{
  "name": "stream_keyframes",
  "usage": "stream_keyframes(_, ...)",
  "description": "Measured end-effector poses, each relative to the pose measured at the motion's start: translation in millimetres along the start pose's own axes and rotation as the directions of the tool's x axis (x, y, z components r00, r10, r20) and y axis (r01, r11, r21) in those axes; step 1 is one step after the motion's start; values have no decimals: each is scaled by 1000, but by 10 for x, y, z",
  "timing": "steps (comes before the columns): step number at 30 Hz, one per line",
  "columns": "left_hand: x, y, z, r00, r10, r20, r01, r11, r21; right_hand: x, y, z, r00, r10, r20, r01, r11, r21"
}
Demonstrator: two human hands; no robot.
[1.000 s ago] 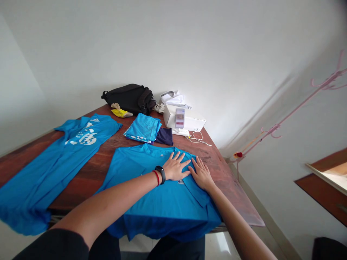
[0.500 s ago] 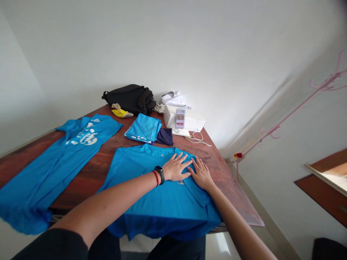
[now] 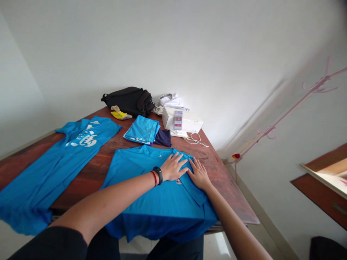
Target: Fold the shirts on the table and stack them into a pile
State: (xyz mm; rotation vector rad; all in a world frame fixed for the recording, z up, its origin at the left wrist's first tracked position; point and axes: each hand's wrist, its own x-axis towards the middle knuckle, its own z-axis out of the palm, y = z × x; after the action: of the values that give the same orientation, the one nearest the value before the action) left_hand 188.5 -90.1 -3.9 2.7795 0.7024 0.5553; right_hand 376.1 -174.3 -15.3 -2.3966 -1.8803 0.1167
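- The left hand (image 3: 172,168) is open and flat, with the fingers spread; it presses on the plain blue shirt (image 3: 162,206) and grasps nothing.
- The right hand (image 3: 199,175) is also released — it lies flat at the right edge of this shirt, just beside the left hand.
- The plain blue shirt is spread on the counter (image 3: 225,184), and its lower part hangs over the near edge.
- To the left lies a printed blue shirt (image 3: 84,148); behind, a folded blue pile (image 3: 142,128).
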Motion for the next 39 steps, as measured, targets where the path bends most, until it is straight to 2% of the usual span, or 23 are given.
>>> stream_keyframes(3, 34, -83, -204, 1000, 23, -3, -23, 1000, -18, -12, -21, -32, 1000, 5, 1, -5, 1000, 28)
stream_keyframes(5, 12, -208, -470, 999, 24, -27, -26, 998, -59, -16, -30, -50, 1000, 0, -2, 0, 999, 45)
stream_keyframes(7, -109, -390, -792, 999, 31, -38, -35, 991, -126, -17, -31, -60, 1000, -6, -4, 6, 998, 55)
stream_keyframes(10, -527, -717, -1216, 1000, -2, -8, 0, 991, -134, -13, -19, -60, 1000, -3, 0, 3, 998, 69)
stream_keyframes(13, -1095, -1012, -1429, 997, -53, 55, 53, 999, -6, -14, -5, -49, 1000, -8, -1, 8, 996, 84)
stream_keyframes(16, -1546, -1205, -1452, 991, -113, 67, 108, 991, 75, -22, 1, -40, 1000, -26, -16, 28, 996, 88)
stream_keyframes(19, -1714, -1291, -1393, 986, -142, 87, 131, 985, 114, -27, 3, -37, 999, -41, -27, 43, 996, 84)
stream_keyframes(23, -1588, -1269, -1335, 986, -132, 102, 121, 986, 110, -19, 10, -32, 998, -52, -32, 54, 995, 81)
stream_keyframes(29, -1331, -1118, -1239, 987, -69, 146, 50, 991, 126, -7, 33, 2, 996, -62, -64, 69, 991, 111)
stream_keyframes(32, -1318, -1094, -1110, 974, -117, 194, 79, 977, 196, -8, 41, 12, 995, -65, -78, 75, 989, 131)
stream_keyframes(35, -1343, -1108, -992, 967, -175, 187, 119, 954, 275, -10, 43, 3, 994, -83, -73, 92, 986, 137)
stream_keyframes(39, -1361, -1118, -941, 967, -179, 184, 119, 948, 295, -15, 35, -17, 994, -92, -62, 100, 985, 144)
